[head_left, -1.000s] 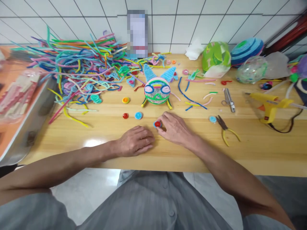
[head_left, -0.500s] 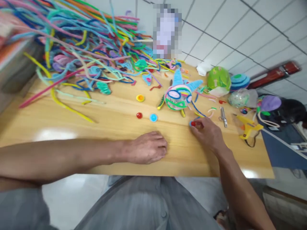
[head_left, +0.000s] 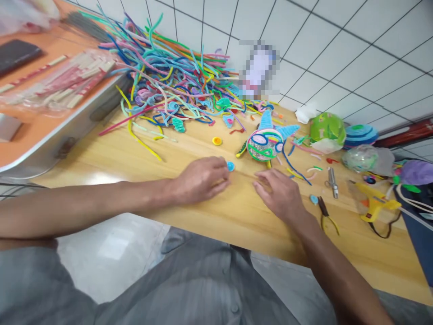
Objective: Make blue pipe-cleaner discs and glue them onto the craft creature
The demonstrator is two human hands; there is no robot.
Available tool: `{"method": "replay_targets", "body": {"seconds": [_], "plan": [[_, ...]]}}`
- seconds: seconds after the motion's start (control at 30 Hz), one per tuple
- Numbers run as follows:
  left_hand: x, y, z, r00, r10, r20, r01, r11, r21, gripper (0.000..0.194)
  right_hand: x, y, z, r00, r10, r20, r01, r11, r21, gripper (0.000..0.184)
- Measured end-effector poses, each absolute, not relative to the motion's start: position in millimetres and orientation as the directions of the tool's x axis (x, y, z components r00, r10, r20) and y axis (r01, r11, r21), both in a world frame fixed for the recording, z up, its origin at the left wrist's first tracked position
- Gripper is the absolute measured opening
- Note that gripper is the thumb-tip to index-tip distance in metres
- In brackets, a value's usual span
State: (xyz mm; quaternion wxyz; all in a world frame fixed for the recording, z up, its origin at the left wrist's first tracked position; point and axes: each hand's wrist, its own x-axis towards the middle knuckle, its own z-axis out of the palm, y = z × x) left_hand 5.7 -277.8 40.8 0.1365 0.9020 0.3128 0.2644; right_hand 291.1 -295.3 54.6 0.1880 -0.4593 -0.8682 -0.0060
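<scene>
My left hand lies palm down on the wooden table, fingers loosely bent and apart, its fingertips touching a small blue coiled disc. My right hand rests flat beside it with fingers stretched out, just in front of a round pipe-cleaner figure with blue ears. The red-and-blue coil it held earlier is out of sight. A yellow coiled disc lies left of the figure.
A big heap of coloured pipe cleaners fills the back left. Right of my hands are yellow-handled pliers, another blue disc, small scissors, a yellow glue gun and a green ball. An orange table adjoins at left.
My left hand slid forward to the blue disc, covering the spot where the red disc lay. My right hand drew back from near the figure and flattened; its coil no longer shows. The view swung.
</scene>
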Motion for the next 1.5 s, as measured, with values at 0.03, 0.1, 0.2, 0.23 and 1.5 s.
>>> {"method": "replay_targets", "body": {"seconds": [0.03,0.1,0.2,0.23,1.5], "plan": [[-3,-273,40,0.622,0.700,0.351,0.574,-0.712,0.404,0.024,285,-293,53,-0.512,0.805,0.301,0.795,0.576,-0.189,0.012],[-16,-262,36,0.521,0.824,0.223,0.726,-0.565,0.393,0.026,270,-287,50,-0.502,0.835,0.225,0.806,0.546,-0.229,0.019],[-22,-250,28,0.455,0.886,0.090,0.817,-0.455,0.353,0.034,248,-274,46,-0.482,0.868,0.117,0.837,0.496,-0.232,0.035],[-21,-248,26,0.458,0.887,0.067,0.824,-0.451,0.343,0.032,241,-270,44,-0.474,0.876,0.086,0.847,0.480,-0.229,0.039],[64,-287,5,0.869,0.424,0.255,0.372,-0.900,0.228,0.046,316,-329,19,-0.333,0.933,0.138,0.821,0.358,-0.444,0.022]]}}
